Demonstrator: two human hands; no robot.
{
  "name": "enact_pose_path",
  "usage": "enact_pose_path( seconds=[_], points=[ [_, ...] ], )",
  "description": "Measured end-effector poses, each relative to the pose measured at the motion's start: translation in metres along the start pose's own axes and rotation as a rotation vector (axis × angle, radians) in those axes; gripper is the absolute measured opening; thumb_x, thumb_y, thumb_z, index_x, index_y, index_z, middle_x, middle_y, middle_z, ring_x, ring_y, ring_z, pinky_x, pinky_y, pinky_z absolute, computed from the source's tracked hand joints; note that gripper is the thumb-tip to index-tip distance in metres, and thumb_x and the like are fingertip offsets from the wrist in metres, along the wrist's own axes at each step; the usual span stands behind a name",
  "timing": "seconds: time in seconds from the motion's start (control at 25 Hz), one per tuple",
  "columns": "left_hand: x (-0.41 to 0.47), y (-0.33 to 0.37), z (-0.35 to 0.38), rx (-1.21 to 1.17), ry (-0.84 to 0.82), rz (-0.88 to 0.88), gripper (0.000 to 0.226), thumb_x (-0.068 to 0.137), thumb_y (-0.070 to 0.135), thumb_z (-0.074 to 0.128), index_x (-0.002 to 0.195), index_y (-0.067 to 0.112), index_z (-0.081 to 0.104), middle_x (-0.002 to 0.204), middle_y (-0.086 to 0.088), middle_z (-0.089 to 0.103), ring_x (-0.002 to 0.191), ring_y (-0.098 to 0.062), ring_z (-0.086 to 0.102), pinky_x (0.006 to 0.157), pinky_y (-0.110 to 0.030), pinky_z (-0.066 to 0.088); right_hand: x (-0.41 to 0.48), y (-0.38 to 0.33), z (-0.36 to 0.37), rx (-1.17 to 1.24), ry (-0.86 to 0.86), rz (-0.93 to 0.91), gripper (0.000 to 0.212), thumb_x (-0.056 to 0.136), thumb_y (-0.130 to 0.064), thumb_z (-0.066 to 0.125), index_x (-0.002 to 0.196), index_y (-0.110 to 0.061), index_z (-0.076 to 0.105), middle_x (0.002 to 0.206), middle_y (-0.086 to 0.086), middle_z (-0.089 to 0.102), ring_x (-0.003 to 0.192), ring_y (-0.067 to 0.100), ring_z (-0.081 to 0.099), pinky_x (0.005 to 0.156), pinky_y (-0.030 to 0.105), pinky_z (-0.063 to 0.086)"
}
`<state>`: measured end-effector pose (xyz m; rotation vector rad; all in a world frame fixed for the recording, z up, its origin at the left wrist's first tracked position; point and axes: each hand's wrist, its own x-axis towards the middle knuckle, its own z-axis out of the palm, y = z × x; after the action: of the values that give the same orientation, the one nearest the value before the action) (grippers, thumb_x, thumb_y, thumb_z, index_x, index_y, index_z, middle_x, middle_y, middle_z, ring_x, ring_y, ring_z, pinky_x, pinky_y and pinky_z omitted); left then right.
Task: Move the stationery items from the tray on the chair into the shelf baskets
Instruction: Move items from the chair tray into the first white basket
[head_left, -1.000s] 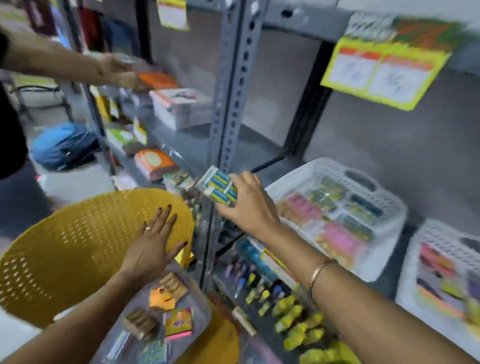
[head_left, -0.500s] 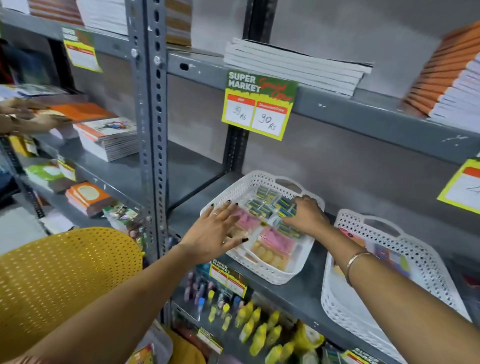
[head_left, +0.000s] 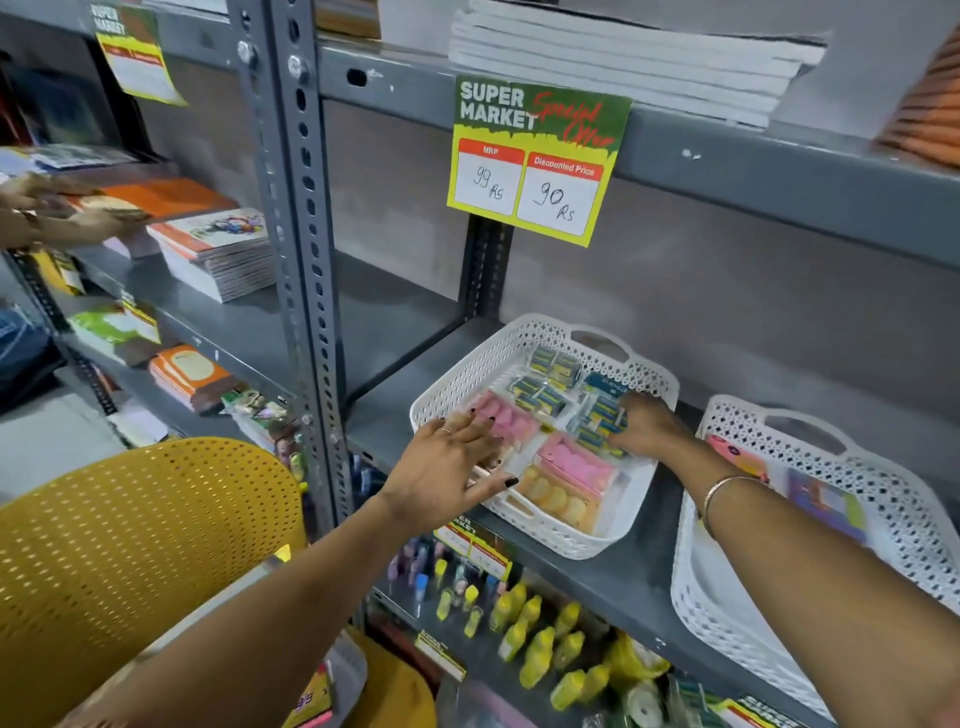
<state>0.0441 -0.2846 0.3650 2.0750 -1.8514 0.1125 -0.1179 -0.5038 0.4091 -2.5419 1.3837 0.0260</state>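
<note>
A white perforated basket (head_left: 467, 384) stands on the grey shelf (head_left: 395, 415), holding pink, orange and blue-and-yellow stationery packs. My right hand (head_left: 647, 423) reaches into its back right part, fingers curled on a blue-and-yellow pack (head_left: 597, 431). My left hand (head_left: 447, 467) lies spread over the basket's front left rim, fingertips on a pink pack (head_left: 506, 418) and holding nothing. At the bottom edge, a corner of the clear tray (head_left: 345, 670) shows on the yellow chair (head_left: 130, 545), mostly hidden by my left forearm.
A second white basket (head_left: 914, 525) with a few packs stands to the right. A price sign (head_left: 535, 161) hangs from the upper shelf. Yellow bottles (head_left: 535, 654) fill the shelf below. Another person's hands (head_left: 47, 218) handle notebooks (head_left: 218, 249) at the left.
My right hand carried the blue-and-yellow pack from beside the shelf post into the basket. My left hand left the chair back and moved onto the basket's front rim. The view swung up and right.
</note>
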Motion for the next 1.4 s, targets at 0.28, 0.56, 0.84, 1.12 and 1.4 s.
enact_pose_path(
  seconds=[0.28,0.56,0.84,1.12,1.4],
  points=[
    [-0.002,0.0,0.003,-0.054,0.101,0.032,0.081,0.087,0.069,0.01,0.119,0.016,0.061,0.125,-0.006,0.06,0.118,-0.023,0.051,0.098,-0.045,0.033,0.014,-0.001,0.014,-0.088,-0.109,-0.035,0.038,0.072,-0.027,0.068,0.103,-0.009,0.054,0.115,0.014,0.057,0.096,0.026,0.059,0.078,0.029,0.05],
    [-0.002,-0.005,0.01,-0.066,0.104,0.045,0.08,0.086,0.071,0.01,0.114,0.018,0.064,0.119,0.001,0.064,0.115,-0.014,0.052,0.097,-0.041,0.031,0.023,0.001,0.022,-0.198,-0.139,-0.043,0.05,0.076,-0.029,0.065,0.117,-0.007,0.046,0.122,0.017,0.054,0.113,0.033,0.052,0.09,0.038,0.047],
    [-0.006,0.002,0.002,-0.032,0.115,0.027,0.077,0.084,0.068,0.01,0.145,0.022,0.02,0.152,0.001,0.013,0.14,-0.016,0.003,0.11,-0.044,-0.006,0.005,-0.04,0.005,0.0,0.148,-0.129,0.041,0.084,-0.018,0.059,0.123,-0.012,0.051,0.129,0.016,0.054,0.111,0.032,0.057,0.088,0.038,0.049],
    [-0.148,-0.067,0.048,-0.058,0.256,-0.583,0.067,0.09,0.051,0.025,0.145,0.013,0.021,0.153,-0.002,0.003,0.14,-0.018,-0.009,0.11,-0.049,0.002,-0.081,-0.2,0.017,0.471,0.485,-0.708,0.014,0.084,-0.014,0.052,0.091,-0.012,0.064,0.093,0.008,0.07,0.083,0.027,0.063,0.07,0.038,0.05],
    [-0.31,-0.079,0.155,0.024,-0.094,-0.94,0.079,0.092,0.061,0.005,0.14,0.004,0.032,0.149,-0.016,0.022,0.138,-0.03,0.011,0.107,-0.054,0.017,-0.109,-0.253,0.245,0.212,-0.029,-1.008,0.012,0.083,-0.01,0.056,0.092,-0.008,0.063,0.093,0.014,0.066,0.091,0.032,0.063,0.068,0.038,0.052]
  ],
)
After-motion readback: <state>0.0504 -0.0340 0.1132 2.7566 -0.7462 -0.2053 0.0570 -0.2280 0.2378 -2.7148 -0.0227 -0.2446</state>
